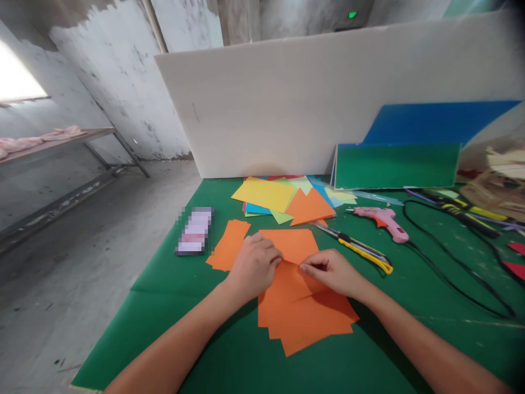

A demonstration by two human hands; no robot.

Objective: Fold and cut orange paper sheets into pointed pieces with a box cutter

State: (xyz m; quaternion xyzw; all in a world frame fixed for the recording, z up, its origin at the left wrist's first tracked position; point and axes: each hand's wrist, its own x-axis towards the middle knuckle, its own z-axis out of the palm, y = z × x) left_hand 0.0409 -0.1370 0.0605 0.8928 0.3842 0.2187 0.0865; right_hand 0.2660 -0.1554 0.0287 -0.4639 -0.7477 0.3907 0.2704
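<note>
Fingertips of my left hand (255,264) are pinched at the upper left edge of an orange paper sheet (292,279). My right hand (334,271) pinches the same sheet on its right side, thumb against forefinger. The edge between the two hands looks slightly raised, with a shadow below it. Under it lie several more orange sheets (305,323), fanned out unevenly on the green table. Smaller orange paper pieces (229,243) lie just left of my left hand. A yellow-handled utility knife (361,250) rests beyond my right hand, its blade pointing toward the coloured paper.
A phone (194,231), blurred out, lies near the table's left edge. Behind the hands is a pile of coloured paper (264,192). To the right sit a pink glue gun (383,220) with a black cord (447,284) and pliers (463,210). A white board (279,109) stands at the back.
</note>
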